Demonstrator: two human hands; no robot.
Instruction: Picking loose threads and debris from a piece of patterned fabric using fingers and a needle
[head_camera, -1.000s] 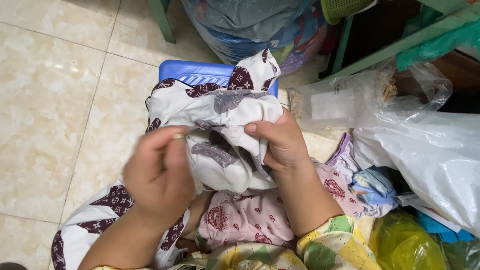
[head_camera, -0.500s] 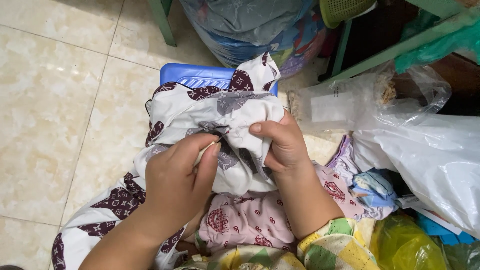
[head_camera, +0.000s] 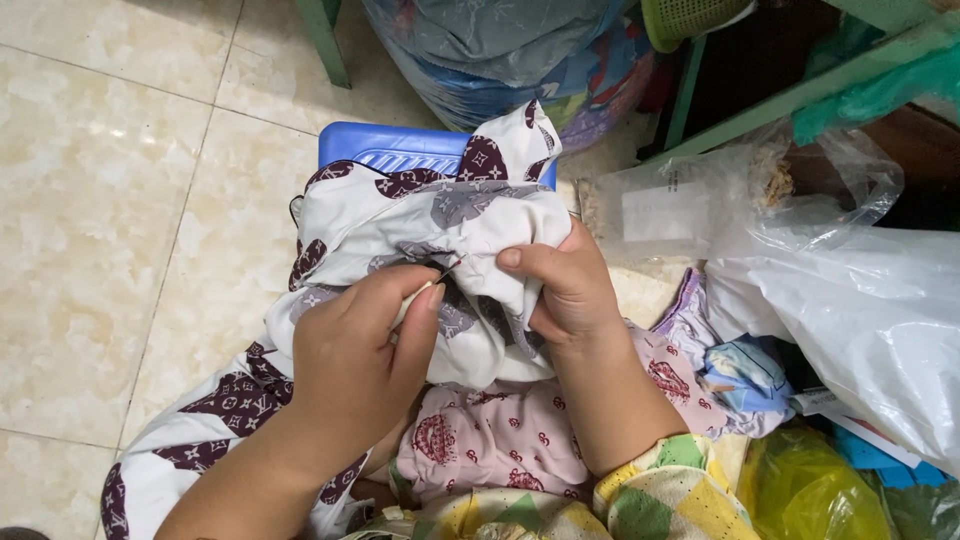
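Cloth (head_camera: 420, 215), white with maroon and grey print, bunched at frame centre, draped over blue stool (head_camera: 395, 150) and trailing down to lower left over floor (head_camera: 110, 220). Left hand (head_camera: 360, 350) at front of cloth, thumb and forefinger pressed together on a thin needle (head_camera: 443, 270), tip entering a fold. Right hand (head_camera: 565, 285) just right of that point, grip closed on a gathered fold of cloth, thumb on top. Pink patterned garment (head_camera: 500, 435) directly below cloth, between both forearms. Clear plastic bags (head_camera: 860, 290) right of cloth, well apart from hands. Blue-grey bundle (head_camera: 510, 50) above cloth, behind stool. Green frame legs (head_camera: 325, 40) above cloth, left and right of bundle. Yellow bag (head_camera: 810, 490) at lower right of cloth.
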